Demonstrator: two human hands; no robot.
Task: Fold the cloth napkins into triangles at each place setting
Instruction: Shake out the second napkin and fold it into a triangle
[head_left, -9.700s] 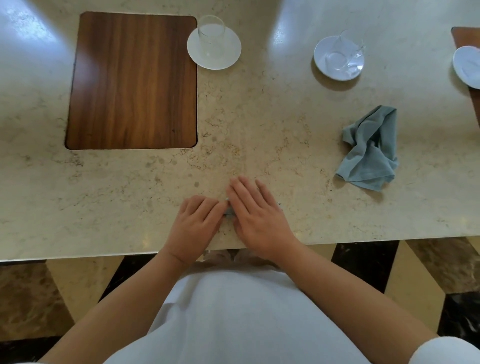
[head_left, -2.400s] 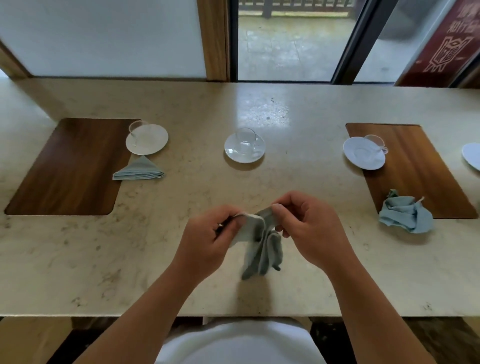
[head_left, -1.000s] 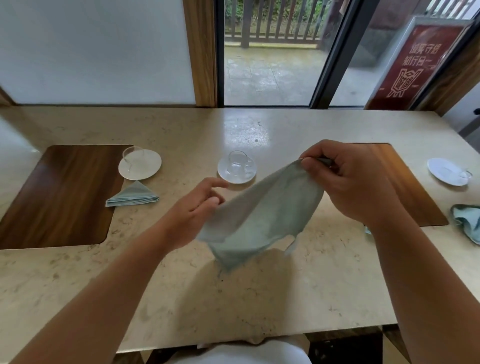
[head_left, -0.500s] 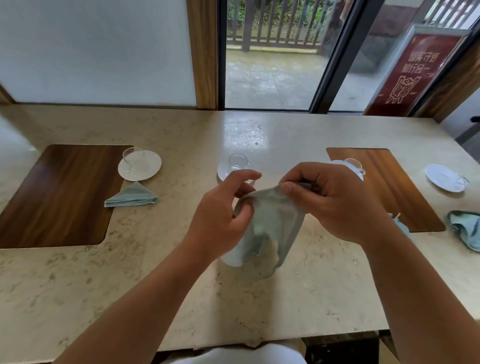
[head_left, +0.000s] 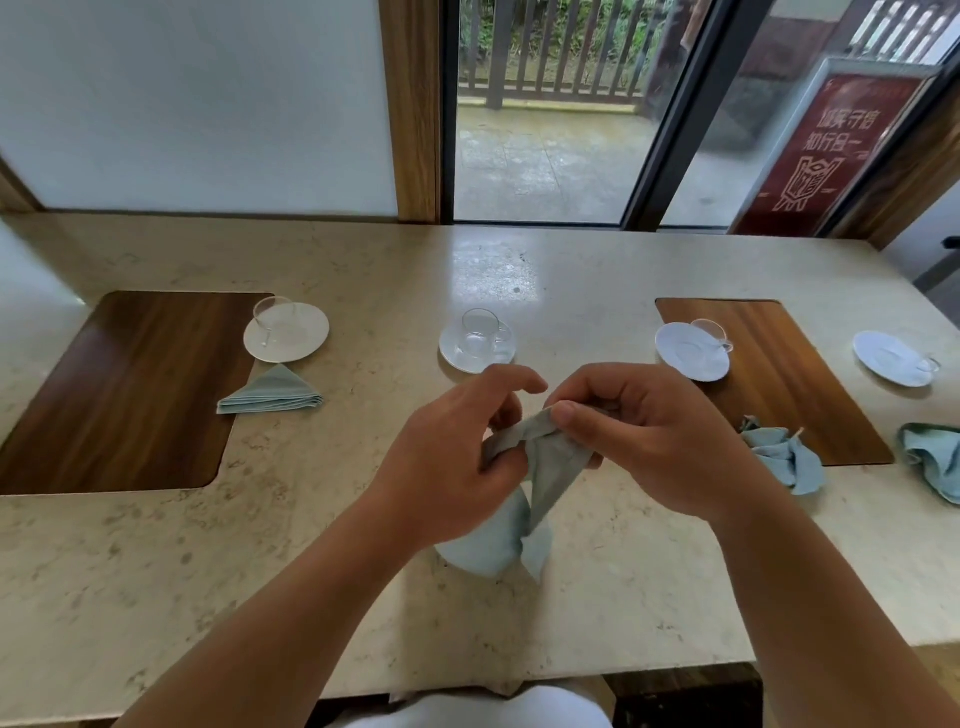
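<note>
Table (head_left: 156, 571), pale stone, across the whole view. Far L: dark wood inlay (head_left: 119, 395) set into the top. At its back R corner, white saucer (head_left: 291, 340) w/ clear glass cup (head_left: 271, 312) on it, overlapping the wood a little. Just in front of that, folded napkin (head_left: 270, 392): neat blue-grey triangle, flat on the stone, point toward the saucer, L end at the inlay's edge.

Centre, further back: second saucer (head_left: 457, 358) w/ second cup (head_left: 480, 330) upright on it.

Mid-table, in front of that: L hand (head_left: 447, 462) raised off the top, fingers (head_left: 514, 382) curled, grasping the held napkin (head_left: 553, 467) at a bunched upper part. Right beside it, R hand (head_left: 654, 447), thumb & forefinger pinching the same cloth at its top edge, remaining digits curled in behind. Hands nearly touching. Short taut stretch of cloth btwn them, rest hanging in loose folds, lower end down at the table surface; resting on it or just clear, can't tell. No triangle here yet.

Further R: third saucer (head_left: 685, 358) w/ third cup (head_left: 709, 330) at the back L corner of a second inlay (head_left: 789, 379). Crumpled napkin (head_left: 789, 462) at that inlay's front edge, part on wood, part on stone, just beside the R wrist.

Far R: fourth saucer (head_left: 883, 358) on stone, then last napkin (head_left: 935, 462), also crumpled, cut off by the frame edge.
</note>
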